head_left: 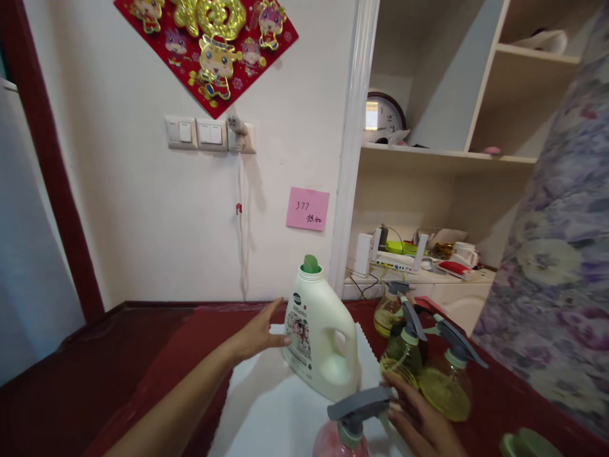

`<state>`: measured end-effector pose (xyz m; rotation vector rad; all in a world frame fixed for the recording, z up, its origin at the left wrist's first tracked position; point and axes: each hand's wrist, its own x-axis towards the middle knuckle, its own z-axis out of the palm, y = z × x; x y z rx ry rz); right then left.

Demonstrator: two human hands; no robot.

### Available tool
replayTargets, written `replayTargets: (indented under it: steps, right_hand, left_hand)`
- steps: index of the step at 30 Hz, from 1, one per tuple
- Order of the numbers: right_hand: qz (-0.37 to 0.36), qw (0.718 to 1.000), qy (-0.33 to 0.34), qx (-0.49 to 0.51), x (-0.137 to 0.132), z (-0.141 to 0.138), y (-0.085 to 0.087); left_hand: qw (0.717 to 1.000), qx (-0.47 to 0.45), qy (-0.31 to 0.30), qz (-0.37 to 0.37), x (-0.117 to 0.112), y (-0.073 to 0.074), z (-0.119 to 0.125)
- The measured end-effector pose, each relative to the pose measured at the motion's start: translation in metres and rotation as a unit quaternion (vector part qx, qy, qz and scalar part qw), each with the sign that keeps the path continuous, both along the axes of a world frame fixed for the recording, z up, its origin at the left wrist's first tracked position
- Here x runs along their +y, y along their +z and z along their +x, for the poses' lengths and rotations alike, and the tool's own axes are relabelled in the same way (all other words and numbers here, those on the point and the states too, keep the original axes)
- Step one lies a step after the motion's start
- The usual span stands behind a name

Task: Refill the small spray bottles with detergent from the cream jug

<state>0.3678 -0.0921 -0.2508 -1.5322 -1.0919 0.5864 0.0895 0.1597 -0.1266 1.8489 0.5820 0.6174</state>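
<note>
A pale laundry detergent jug [328, 330] stands upright on a white sheet [257, 406], its neck uncapped and a green pouring spout [311, 263] showing. My left hand [259, 335] is at the jug's left side, thumb and fingers apart, with the fingertips at or very near its label. At the bottom, a spray bottle with pink liquid [340, 441] and a grey trigger head is partly cut off by the frame. My right hand [421, 412] has its fingertips closed around the nozzle end of that bottle.
Several spray bottles with yellowish liquid [445, 387] stand close together on the dark red table [162, 355], right of the jug. A green object [528, 443] lies at the lower right edge. Behind are a shelf with a white router [394, 259] and a flowered curtain [547, 254].
</note>
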Motion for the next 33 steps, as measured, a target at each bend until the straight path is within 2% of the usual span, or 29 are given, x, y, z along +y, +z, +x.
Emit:
replayTargets:
  steps: [2, 5, 8, 14, 20, 23, 27, 30, 32, 33]
  right_hand:
    - [0.028, 0.999, 0.007, -0.016, 0.025, -0.004, 0.016]
    - [0.026, 0.998, 0.061, -0.011, 0.061, -0.014, 0.038]
    - [0.036, 0.992, 0.117, -0.026, 0.083, -0.023, 0.05]
    - [0.06, 0.992, 0.098, -0.049, 0.092, -0.025, 0.054]
    - [0.073, 0.985, 0.154, -0.01, 0.095, -0.026, 0.068]
    - [0.079, 0.98, 0.181, 0.012, 0.102, -0.035, 0.066]
    - [0.069, 0.978, 0.19, 0.04, 0.109, -0.046, 0.052]
    - [0.056, 0.986, 0.147, 0.06, 0.099, -0.04, 0.036]
    - [0.041, 0.992, 0.097, 0.072, 0.078, -0.028, 0.024]
    - [0.032, 0.994, 0.073, 0.076, 0.064, -0.021, 0.018]
  left_hand:
    - [0.999, -0.02, -0.047, -0.019, 0.009, 0.005, 0.016]
    - [0.989, -0.03, -0.125, -0.071, 0.018, 0.009, 0.038]
    - [0.979, -0.041, -0.168, -0.11, 0.023, 0.006, 0.05]
    - [0.976, -0.094, -0.147, -0.128, 0.021, -0.001, 0.048]
    - [0.979, -0.14, -0.073, -0.133, -0.01, 0.006, 0.015]
    - [0.979, -0.159, -0.019, -0.126, -0.031, -0.001, -0.002]
    - [0.978, -0.162, 0.066, -0.117, -0.047, -0.021, -0.013]
    - [0.978, -0.148, 0.07, -0.126, -0.05, -0.027, -0.015]
    - [0.984, -0.123, 0.069, -0.113, -0.052, -0.027, -0.019]
    - [0.985, -0.112, 0.095, -0.089, -0.055, -0.027, -0.023]
